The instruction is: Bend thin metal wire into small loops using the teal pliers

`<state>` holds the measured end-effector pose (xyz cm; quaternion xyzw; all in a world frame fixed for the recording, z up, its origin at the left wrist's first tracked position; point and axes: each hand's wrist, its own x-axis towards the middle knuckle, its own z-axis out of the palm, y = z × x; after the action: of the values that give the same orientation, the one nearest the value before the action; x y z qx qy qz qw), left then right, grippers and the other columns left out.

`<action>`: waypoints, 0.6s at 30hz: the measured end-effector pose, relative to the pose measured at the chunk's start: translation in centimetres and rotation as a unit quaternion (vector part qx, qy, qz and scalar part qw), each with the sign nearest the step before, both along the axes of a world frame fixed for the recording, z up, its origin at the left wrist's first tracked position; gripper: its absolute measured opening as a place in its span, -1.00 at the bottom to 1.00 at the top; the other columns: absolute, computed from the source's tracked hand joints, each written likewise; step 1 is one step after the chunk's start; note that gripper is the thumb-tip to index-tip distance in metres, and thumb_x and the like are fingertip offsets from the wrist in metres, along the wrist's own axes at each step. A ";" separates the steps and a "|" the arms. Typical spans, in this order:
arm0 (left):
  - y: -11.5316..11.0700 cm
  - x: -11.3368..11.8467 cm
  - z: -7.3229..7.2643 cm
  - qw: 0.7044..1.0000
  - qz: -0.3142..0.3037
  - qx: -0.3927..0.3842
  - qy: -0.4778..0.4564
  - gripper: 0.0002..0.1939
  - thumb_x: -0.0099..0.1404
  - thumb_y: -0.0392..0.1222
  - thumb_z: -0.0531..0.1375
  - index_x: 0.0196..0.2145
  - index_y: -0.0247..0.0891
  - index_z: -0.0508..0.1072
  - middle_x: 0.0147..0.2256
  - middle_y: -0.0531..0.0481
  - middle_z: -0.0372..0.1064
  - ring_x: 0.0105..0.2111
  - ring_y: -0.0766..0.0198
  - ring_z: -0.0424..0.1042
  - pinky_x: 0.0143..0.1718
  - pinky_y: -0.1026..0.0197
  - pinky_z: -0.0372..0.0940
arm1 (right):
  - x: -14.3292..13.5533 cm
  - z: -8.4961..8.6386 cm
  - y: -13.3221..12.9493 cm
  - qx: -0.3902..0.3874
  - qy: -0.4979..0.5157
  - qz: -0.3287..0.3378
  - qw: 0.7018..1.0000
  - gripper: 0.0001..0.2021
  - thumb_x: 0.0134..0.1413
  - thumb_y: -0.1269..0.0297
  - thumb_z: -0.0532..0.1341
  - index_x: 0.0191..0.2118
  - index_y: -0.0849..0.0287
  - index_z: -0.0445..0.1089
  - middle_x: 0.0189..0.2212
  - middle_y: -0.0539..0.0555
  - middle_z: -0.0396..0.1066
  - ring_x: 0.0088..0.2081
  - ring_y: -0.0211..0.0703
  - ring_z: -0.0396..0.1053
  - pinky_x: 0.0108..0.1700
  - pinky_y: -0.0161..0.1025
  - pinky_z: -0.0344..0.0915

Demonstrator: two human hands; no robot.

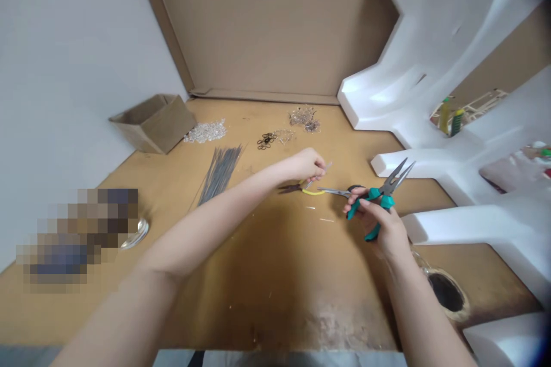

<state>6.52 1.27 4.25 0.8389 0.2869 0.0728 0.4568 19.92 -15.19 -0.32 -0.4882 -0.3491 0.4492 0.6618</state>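
My right hand [383,223] is wrapped round needle-nose pliers [390,186] with teal handles, their jaws slightly apart and pointing up and away. Further left, my left hand [309,165] pinches a small thin pale piece [329,166], too small to make out clearly. Just below the left hand lies a second tool, pliers with dark jaws [291,188] and yellow handles. Beside it are scissors [338,191], whose dark handles are partly hidden by my right hand. Two short thin pieces, a nearer one [326,219] and a farther one [310,207], lie on the table.
A bundle of grey wires [220,172] lies left of centre. Behind it are clear beads [206,131], an open cardboard box [155,123], black rings [266,140] and small metal pieces [305,117]. White foam [465,223] edges the right side, near a tape roll [461,309].
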 end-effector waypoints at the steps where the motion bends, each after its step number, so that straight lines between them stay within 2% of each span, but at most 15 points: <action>1: 0.6 1.6 0.4 0.999 -0.011 0.024 0.044 -0.84 0.05 -0.37 0.11 -0.65 -0.38 0.33 -0.70 0.06 0.22 -0.66 0.44 0.21 -0.54 0.35 0.18 | 0.1 -0.2 0.0 -0.003 0.002 -0.001 1.000 -0.85 -0.05 0.31 0.18 -0.28 0.17 0.36 -0.41 0.04 0.31 -0.39 -0.15 0.34 -0.33 -0.18 0.28; 3: 1.5 4.4 0.8 0.994 -0.012 0.045 0.101 -0.89 -0.02 -0.43 0.14 -0.65 -0.39 0.35 -0.69 0.02 0.26 -0.63 0.39 0.24 -0.51 0.31 0.19 | 0.3 -0.4 0.1 -0.010 0.003 -0.003 1.000 -0.83 -0.05 0.31 0.19 -0.27 0.19 0.36 -0.41 0.05 0.32 -0.39 -0.15 0.34 -0.32 -0.17 0.28; 5: 1.6 5.9 0.8 0.992 -0.011 0.055 0.112 -0.96 -0.06 -0.44 0.18 -0.59 -0.39 0.39 -0.66 -0.01 0.30 -0.56 0.33 0.30 -0.47 0.31 0.20 | 0.4 -0.4 0.0 -0.010 0.006 -0.007 1.000 -0.83 -0.04 0.31 0.19 -0.26 0.19 0.36 -0.41 0.06 0.33 -0.40 -0.15 0.33 -0.32 -0.18 0.27; 7: 1.3 5.9 0.5 0.993 -0.007 0.060 0.100 -0.90 0.01 -0.37 0.18 -0.43 -0.35 0.44 -0.55 -0.01 0.37 -0.45 0.32 0.33 -0.40 0.34 0.20 | 0.4 -0.1 -0.2 -0.002 0.012 -0.012 1.000 -0.83 -0.03 0.31 0.19 -0.26 0.19 0.36 -0.42 0.05 0.33 -0.40 -0.16 0.33 -0.32 -0.19 0.26; 9: 0.7 4.9 0.1 0.995 0.002 0.059 0.084 -0.80 0.12 -0.27 0.14 -0.25 -0.27 0.42 -0.42 0.01 0.41 -0.33 0.32 0.35 -0.33 0.37 0.21 | 0.5 0.3 -0.4 0.008 0.021 -0.018 1.000 -0.84 -0.02 0.32 0.19 -0.25 0.18 0.37 -0.41 0.05 0.33 -0.38 -0.16 0.33 -0.31 -0.19 0.25; 11: 0.4 4.2 -0.4 0.998 0.047 0.039 0.017 -0.73 0.22 -0.16 0.07 -0.12 -0.19 0.37 -0.26 0.03 0.39 -0.22 0.30 0.33 -0.27 0.36 0.22 | 0.6 0.6 -0.6 0.016 0.027 -0.023 0.999 -0.85 -0.01 0.33 0.18 -0.25 0.17 0.37 -0.40 0.05 0.33 -0.37 -0.16 0.32 -0.30 -0.19 0.25; 13: 0.5 4.9 -0.8 0.997 0.055 -0.002 0.051 -0.71 0.26 -0.12 0.05 -0.10 -0.25 0.34 -0.17 -0.05 0.34 -0.18 0.26 0.33 -0.21 0.28 0.25 | 0.7 0.8 -0.8 0.023 0.032 -0.025 0.999 -0.85 0.01 0.34 0.16 -0.25 0.16 0.37 -0.39 0.06 0.33 -0.36 -0.16 0.32 -0.29 -0.19 0.24; 14: 0.7 5.7 -0.9 0.994 0.045 -0.025 0.092 -0.69 0.26 -0.13 0.06 -0.08 -0.31 0.32 -0.14 -0.11 0.31 -0.17 0.23 0.32 -0.19 0.21 0.27 | 0.7 0.9 -0.8 0.024 0.034 -0.025 0.999 -0.85 0.01 0.34 0.16 -0.25 0.16 0.38 -0.39 0.06 0.33 -0.36 -0.17 0.31 -0.29 -0.20 0.24; 16: 1.3 7.9 -1.3 0.993 0.036 -0.034 0.109 -0.66 0.26 -0.13 0.07 -0.05 -0.34 0.27 -0.09 -0.14 0.25 -0.16 0.21 0.32 -0.17 0.05 0.28 | 0.7 0.8 -0.8 0.022 0.036 -0.027 0.999 -0.86 0.02 0.35 0.16 -0.25 0.17 0.38 -0.39 0.06 0.33 -0.36 -0.17 0.31 -0.29 -0.21 0.24; 18: 2.0 10.0 -1.7 0.991 0.032 -0.043 0.119 -0.65 0.26 -0.12 0.07 -0.04 -0.34 0.26 -0.08 -0.14 0.24 -0.15 0.21 0.31 -0.16 0.04 0.28 | 0.7 0.7 -0.7 0.016 0.038 -0.029 0.999 -0.85 0.01 0.34 0.16 -0.25 0.17 0.38 -0.39 0.06 0.33 -0.35 -0.16 0.32 -0.29 -0.21 0.25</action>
<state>16.47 3.28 2.54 0.8118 0.3686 -0.0258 0.4521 20.59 -15.92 0.39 -0.4703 -0.3162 0.4425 0.6950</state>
